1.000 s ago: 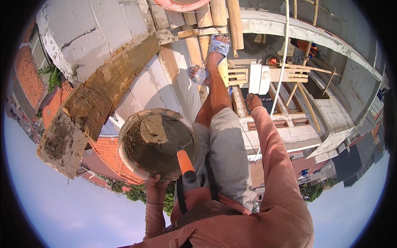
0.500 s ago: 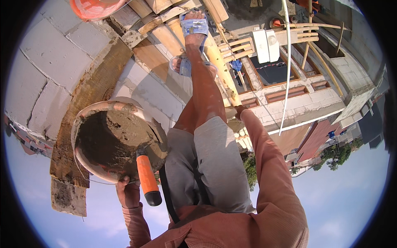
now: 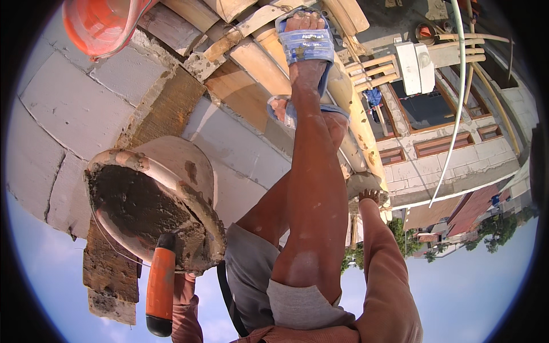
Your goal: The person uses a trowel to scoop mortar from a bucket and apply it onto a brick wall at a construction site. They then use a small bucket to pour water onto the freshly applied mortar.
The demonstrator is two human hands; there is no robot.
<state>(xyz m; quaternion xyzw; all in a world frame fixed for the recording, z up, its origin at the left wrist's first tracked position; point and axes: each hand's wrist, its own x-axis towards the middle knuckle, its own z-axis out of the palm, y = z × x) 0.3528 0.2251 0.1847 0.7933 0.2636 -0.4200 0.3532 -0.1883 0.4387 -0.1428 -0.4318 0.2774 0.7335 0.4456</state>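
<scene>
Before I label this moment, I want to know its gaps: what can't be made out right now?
- Head view: the left hand's fingers, hidden by the mortar bucket and orange handle.
- Head view: the handle's working end, hidden by wet mortar.
- Head view: the right hand's exact grip, too small to tell.
- Head view: the red bucket's upper part, cut off by the top edge.

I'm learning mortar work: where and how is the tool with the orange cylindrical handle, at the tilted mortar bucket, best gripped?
Probably mid-length on the orange cylindrical handle, wrapped around from the near side: it juts, long and uncovered, past the near rim of the pale round bucket. Its other end meets the wet grey-brown mortar, likely a messier hold.
</scene>
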